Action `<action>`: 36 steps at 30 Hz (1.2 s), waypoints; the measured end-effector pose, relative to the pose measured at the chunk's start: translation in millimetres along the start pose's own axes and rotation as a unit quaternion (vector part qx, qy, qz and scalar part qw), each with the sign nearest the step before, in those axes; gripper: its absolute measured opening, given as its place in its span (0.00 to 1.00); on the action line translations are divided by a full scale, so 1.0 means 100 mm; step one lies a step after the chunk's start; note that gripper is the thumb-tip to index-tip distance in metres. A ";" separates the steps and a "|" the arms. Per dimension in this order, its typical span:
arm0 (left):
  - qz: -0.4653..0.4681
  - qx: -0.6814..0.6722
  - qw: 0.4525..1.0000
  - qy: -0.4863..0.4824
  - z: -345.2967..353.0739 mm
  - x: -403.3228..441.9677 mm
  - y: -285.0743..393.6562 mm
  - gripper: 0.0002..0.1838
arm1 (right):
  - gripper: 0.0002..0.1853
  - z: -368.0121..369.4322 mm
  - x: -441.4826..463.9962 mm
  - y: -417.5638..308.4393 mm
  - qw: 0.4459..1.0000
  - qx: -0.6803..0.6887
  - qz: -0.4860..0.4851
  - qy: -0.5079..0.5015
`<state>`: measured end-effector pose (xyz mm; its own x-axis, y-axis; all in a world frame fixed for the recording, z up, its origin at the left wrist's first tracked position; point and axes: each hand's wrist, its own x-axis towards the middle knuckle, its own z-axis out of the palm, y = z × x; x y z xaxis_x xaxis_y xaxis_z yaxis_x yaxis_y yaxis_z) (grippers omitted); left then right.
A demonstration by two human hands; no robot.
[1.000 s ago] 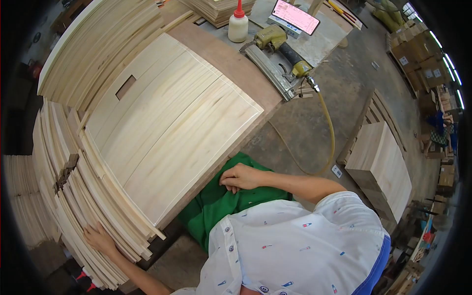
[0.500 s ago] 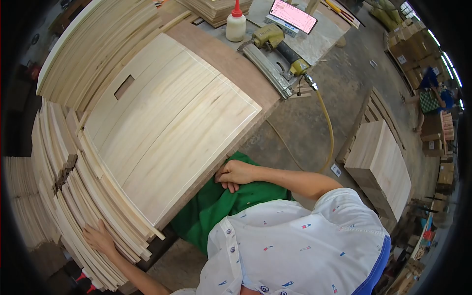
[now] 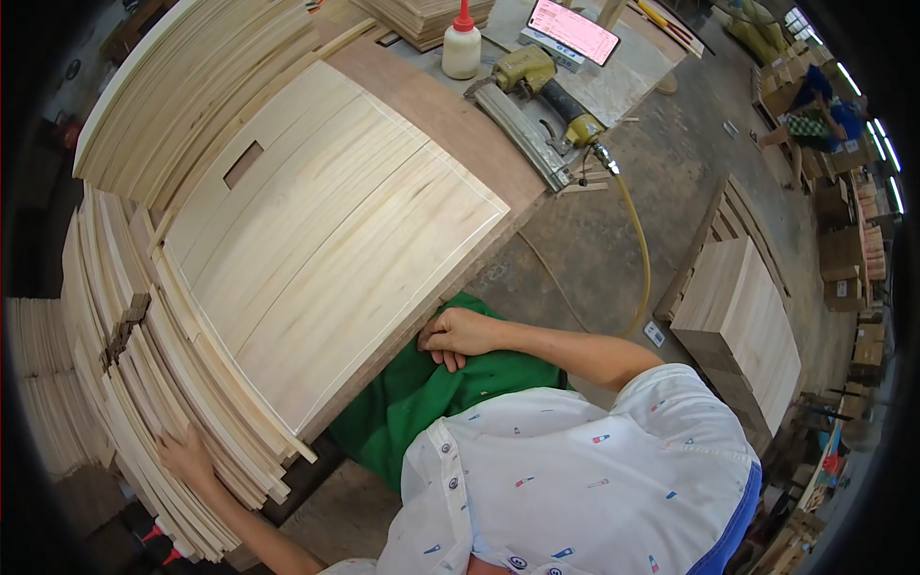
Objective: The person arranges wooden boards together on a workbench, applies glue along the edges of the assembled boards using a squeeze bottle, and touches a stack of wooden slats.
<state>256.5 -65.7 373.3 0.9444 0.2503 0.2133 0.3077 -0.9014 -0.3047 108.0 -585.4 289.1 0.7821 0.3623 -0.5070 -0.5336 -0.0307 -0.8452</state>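
My left hand lies over the stack of thin wooden strips at the lower left, thumb apart from the fingers and touching the strips. Close to my body, my right hand rests on the green cloth by the board's near edge. Its fingers are curled in, and whether anything is inside them is hidden. Between the hands and the far stack lies a pale wooden panel of joined boards, with pencil-like lines along its edges and a small rectangular cutout.
A yellow nail gun with a hose lies at the table's far right. Beside it stand a red-capped glue bottle and a lit phone. Wooden panels are stacked on the floor at right. A person bends near cartons.
My left hand has shifted slightly on the strips, toward the left. My right hand stays almost where it was. The person in the background has bent over.
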 end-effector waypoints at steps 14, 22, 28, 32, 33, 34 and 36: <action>0.006 0.017 1.000 -0.002 -0.09 -0.09 0.11 0.39 | 0.15 0.00 -0.01 0.00 1.000 -0.005 0.008 -0.006; 0.008 -0.011 1.000 0.028 0.08 -0.05 0.02 0.38 | 0.15 0.01 -0.01 0.01 1.000 -0.001 0.000 0.001; 0.021 -0.003 0.999 0.044 0.07 -0.11 0.05 0.39 | 0.15 0.01 -0.01 0.00 1.000 -0.007 -0.001 -0.002; 0.028 -0.002 0.997 0.066 0.16 -0.10 0.00 0.39 | 0.15 0.01 0.01 0.01 1.000 0.001 0.004 -0.009; 0.028 -0.002 0.997 0.066 0.21 -0.06 -0.05 0.39 | 0.15 0.01 0.00 -0.01 1.000 -0.004 0.003 -0.006; 0.030 -0.013 0.998 0.061 0.24 -0.01 -0.11 0.39 | 0.15 0.01 -0.01 -0.01 1.000 -0.009 0.002 -0.002; 0.031 -0.025 0.998 0.058 0.26 0.01 -0.13 0.39 | 0.15 0.01 -0.01 0.00 1.000 -0.005 0.001 -0.003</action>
<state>256.8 -44.7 353.6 0.9410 0.1537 0.3014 0.2403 -0.9308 -0.2754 107.1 -585.3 290.3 0.7790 0.3680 -0.5077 -0.5317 -0.0416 -0.8459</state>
